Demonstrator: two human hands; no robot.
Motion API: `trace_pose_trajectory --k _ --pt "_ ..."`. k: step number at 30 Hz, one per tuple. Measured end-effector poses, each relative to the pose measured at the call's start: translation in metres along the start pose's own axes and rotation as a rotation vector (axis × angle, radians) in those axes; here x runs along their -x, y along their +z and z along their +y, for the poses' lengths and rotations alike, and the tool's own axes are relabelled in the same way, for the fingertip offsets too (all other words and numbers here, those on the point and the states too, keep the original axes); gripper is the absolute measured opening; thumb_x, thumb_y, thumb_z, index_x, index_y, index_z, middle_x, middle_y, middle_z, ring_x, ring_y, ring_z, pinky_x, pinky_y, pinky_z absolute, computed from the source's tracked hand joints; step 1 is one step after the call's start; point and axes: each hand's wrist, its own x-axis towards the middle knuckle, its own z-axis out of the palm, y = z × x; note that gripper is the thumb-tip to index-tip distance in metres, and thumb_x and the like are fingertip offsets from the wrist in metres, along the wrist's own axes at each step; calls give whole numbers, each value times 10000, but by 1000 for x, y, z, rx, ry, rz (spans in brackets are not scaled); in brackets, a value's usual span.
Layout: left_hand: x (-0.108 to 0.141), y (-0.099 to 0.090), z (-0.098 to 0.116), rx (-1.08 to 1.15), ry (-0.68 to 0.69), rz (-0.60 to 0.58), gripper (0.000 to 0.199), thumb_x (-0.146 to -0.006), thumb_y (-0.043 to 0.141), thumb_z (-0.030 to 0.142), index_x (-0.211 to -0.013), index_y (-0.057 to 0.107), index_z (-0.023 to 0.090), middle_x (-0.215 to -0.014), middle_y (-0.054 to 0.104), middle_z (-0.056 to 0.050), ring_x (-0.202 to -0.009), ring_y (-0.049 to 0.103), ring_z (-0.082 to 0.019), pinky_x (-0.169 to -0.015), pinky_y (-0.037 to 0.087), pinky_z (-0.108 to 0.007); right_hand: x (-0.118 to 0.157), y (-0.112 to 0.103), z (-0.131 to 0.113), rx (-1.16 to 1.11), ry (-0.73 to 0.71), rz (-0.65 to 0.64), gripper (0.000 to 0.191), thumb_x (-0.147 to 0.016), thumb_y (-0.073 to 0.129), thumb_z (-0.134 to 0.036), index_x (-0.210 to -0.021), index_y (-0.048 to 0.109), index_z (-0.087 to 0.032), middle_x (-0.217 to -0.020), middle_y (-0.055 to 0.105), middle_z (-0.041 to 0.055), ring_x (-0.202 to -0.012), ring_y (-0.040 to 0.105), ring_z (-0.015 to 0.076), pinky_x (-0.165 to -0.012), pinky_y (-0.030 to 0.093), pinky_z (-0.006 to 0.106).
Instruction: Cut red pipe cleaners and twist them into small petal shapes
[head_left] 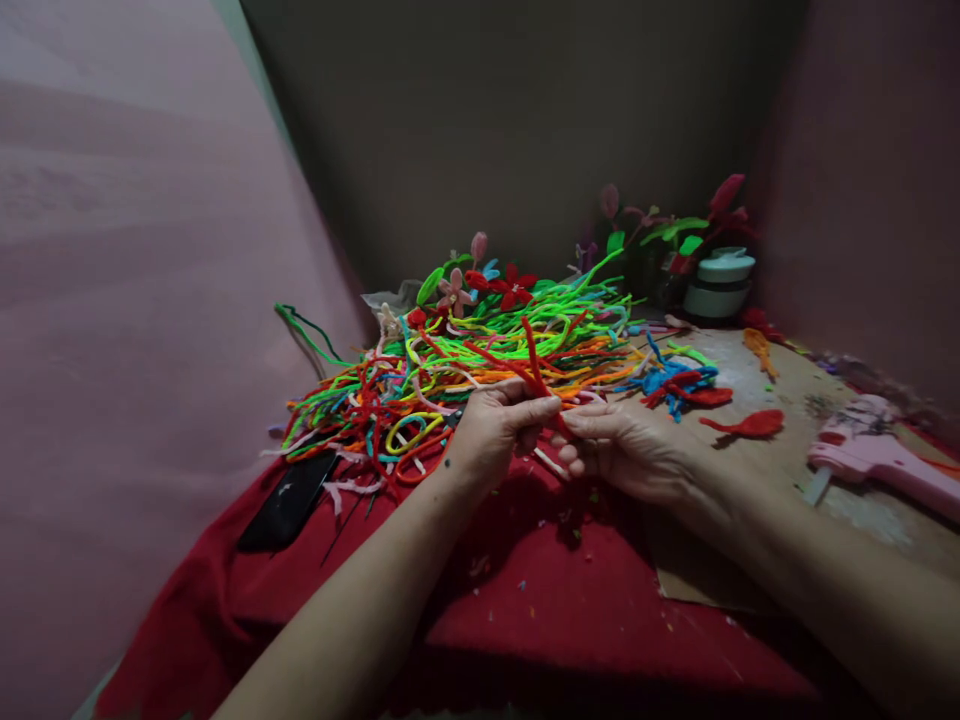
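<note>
Both hands meet over the front of a heap of coloured pipe cleaners [525,345]. My left hand [501,425] pinches a red pipe cleaner [533,360] between thumb and fingers, with its ends sticking up above the hand. Close beside it, my right hand [619,445] is closed on the lower part of the same red piece, thumb against fingers. Much of that lower part is hidden by the fingers. A pale stick-like piece [551,464] shows just below the hands. To the right lie a red petal-shaped piece [754,424] and a blue and red bunch [667,380].
A pink glue gun [874,450] rests on a cardboard sheet [795,380] at the right. A black phone [291,500] lies on the red cloth [525,620] at left. Pipe-cleaner flowers [454,292] and a lidded jar [720,283] stand at the back, by the walls.
</note>
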Motion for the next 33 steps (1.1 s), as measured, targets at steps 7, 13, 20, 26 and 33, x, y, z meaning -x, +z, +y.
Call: trace_pose_trajectory --k 7,13,20,26,33 --pt "-1 3 1 102 -8 28 208 -650 726 240 -630 554 125 -452 459 67 -360 347 -17 -369 238 -166 -3 -1 6 -53 -35 77 82 -665 682 -62 -621 638 -115 -561 625 14 -458 572 94 -456 480 206" --pt "-2 1 3 129 -55 120 234 -652 717 283 -643 557 113 -524 534 27 -358 388 -29 -346 259 -168 -2 0 7 120 -126 156 83 -599 727 -98 -643 661 -121 -512 594 0 -404 526 97 -432 447 237" --pt "1 2 2 23 -34 60 237 -645 731 254 -579 551 114 -419 394 67 -339 302 -14 -356 175 -176 2 1 4 242 -140 23 178 -671 710 -274 -675 680 -98 -642 651 55 -561 585 127 -561 462 261" --pt "2 3 -3 -15 -27 74 230 -646 736 245 -582 559 113 -430 359 70 -367 278 -14 -384 150 -196 -1 -1 8 269 -185 91 143 -654 716 -254 -669 679 -117 -617 655 51 -524 575 128 -538 451 269" --pt "2 7 -4 -79 3 72 276 -683 700 260 -523 527 118 -408 355 63 -360 279 -22 -382 158 -206 0 5 7 265 -131 177 121 -668 687 -222 -619 649 -118 -589 647 46 -484 571 121 -473 440 245"
